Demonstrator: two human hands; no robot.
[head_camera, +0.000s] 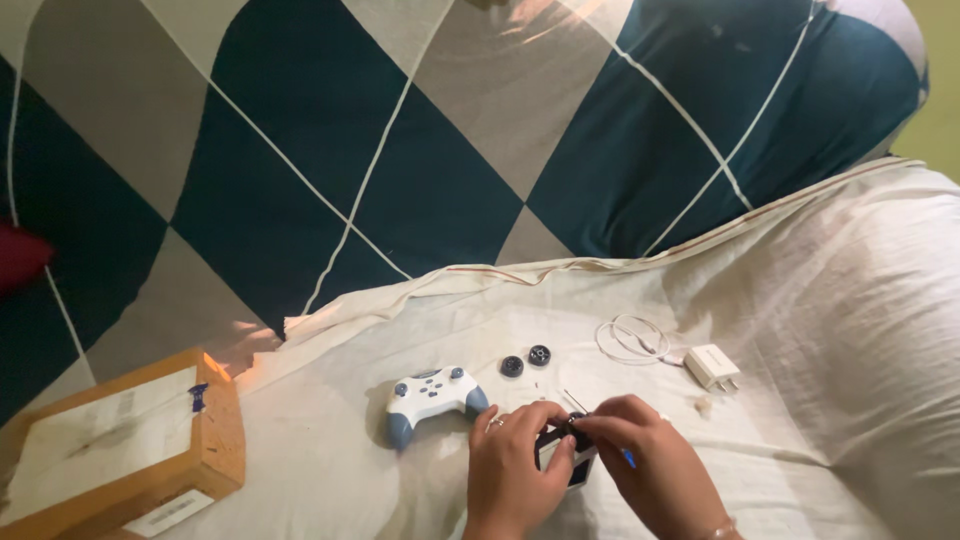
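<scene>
Near the lower edge of the white cloth (850, 330), in the head view, both hands met over a small dark part (565, 455). The left hand (515, 470) was closed around the part's left side, thumb against its front face. The right hand (650, 470) pinched together at the part's upper edge; a blue-tipped tool (628, 458) showed under its fingers, though what the tip engaged could not be told. The part lay directly between the two hands, touching both, so neither was nearer. Its long axis could not be read, as the fingers covered most of it.

A white and blue game controller (432, 398) lay just beside the left hand, to its left. Two small black wheels (526, 361) sat apart from the hands, farther up the cloth. A white charger plug (712, 365) with its coiled white cable (630, 338) lay toward the right. A cardboard box (120, 450) rested at the lower left corner, beside a checked blue and grey cover (420, 130).
</scene>
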